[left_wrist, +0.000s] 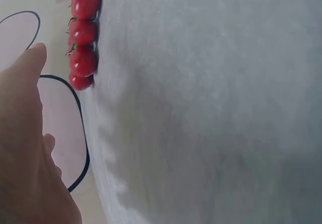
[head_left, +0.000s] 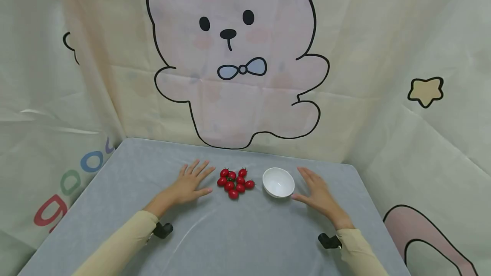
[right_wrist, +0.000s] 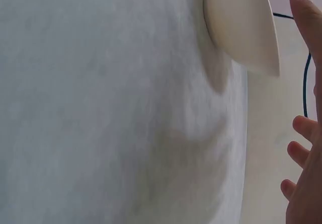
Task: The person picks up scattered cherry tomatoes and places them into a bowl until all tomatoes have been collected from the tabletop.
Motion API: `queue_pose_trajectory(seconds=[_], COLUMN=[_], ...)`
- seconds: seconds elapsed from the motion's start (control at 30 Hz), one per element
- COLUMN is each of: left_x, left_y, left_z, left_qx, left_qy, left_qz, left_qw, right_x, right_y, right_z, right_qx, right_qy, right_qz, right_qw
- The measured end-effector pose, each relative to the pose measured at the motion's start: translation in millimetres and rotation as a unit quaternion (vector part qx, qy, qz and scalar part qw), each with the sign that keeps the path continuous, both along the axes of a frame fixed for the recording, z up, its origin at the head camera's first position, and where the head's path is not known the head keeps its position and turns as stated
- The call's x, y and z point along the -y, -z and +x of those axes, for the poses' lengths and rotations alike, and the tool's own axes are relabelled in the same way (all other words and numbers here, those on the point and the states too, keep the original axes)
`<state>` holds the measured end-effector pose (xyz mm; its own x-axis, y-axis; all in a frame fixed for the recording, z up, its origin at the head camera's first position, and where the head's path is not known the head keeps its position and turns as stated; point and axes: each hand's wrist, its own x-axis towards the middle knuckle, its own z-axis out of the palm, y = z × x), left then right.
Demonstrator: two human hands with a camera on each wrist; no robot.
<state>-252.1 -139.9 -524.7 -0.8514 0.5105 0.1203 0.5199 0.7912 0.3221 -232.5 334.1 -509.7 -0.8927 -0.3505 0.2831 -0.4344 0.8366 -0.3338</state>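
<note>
Several red cherry tomatoes [head_left: 233,194] with green stems lie bunched together on the grey-covered table, and the left wrist view shows part of the bunch [left_wrist: 83,62] side-on. Just left of them is my left hand [head_left: 189,186], fingers spread and holding nothing. To the right of the tomatoes stands a white bowl [head_left: 278,182], upright, with nothing visible inside. My right hand [head_left: 317,193] is beside the bowl's right side, thumb apart from the fingers. In the right wrist view the thumb [right_wrist: 307,12] appears near the bowl's rim [right_wrist: 271,43], with a gap between them.
A grey cloth covers the table [head_left: 215,242]. Behind it hangs a curtain [head_left: 245,110] printed with a bear, and more printed cloth encloses the left and right sides. Black wrist mounts [head_left: 163,230] sit under both forearms.
</note>
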Motion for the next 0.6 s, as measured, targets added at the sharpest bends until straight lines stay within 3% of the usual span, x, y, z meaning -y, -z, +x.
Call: queue_pose_trajectory(seconds=[0.27, 0.6], left_x=[-13, -25], left_y=[11.3, 23.6], left_z=[-10.6, -27.9], left_qx=[0.027, 0.030], left_qy=[0.012, 0.005], left_qz=[0.014, 0.014], left_qw=[0.9995, 0.9994], right_x=[25, 33], right_y=[8.1, 18.0], right_z=[-13.6, -18.3], right_qx=[0.020, 0.106], right_qy=[-0.019, 0.004], right_qz=[-0.021, -0.052], right_qw=[0.999, 0.993])
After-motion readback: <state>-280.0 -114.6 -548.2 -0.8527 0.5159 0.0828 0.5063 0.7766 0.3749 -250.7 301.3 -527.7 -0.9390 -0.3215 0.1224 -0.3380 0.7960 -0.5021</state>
